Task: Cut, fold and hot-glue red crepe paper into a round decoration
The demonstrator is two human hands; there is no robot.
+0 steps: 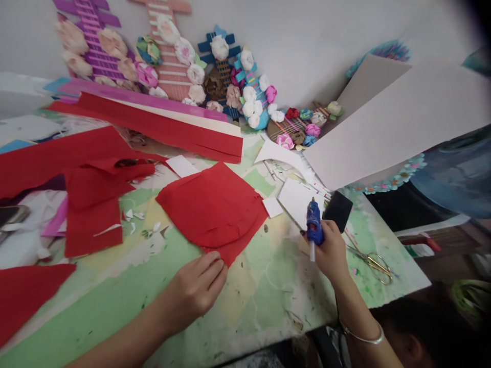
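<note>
My left hand (pixel 201 283) pinches the near edge of a red crepe paper piece (pixel 215 207), which lies in a rounded, wrinkled shape on the table. Its fingertips are pressed together on the paper. To the right, my right hand (pixel 332 250) is wrapped around a blue hot glue gun (pixel 314 222), its nozzle pointing away from me and a glue stick poking out of its back end. A small white card square (pixel 272 207) touches the red paper's right corner. Beyond the glue gun lies a black rectangular item (pixel 338 211).
Gold-handled scissors (pixel 378 268) lie near the table's right edge. More red paper (pixel 94 204) and scraps cover the left side. Paper-flower guitars (pixel 172 61) lean on the wall. A large grey board (pixel 399 117) juts in at right. A person's head (pixel 418 332) shows at lower right.
</note>
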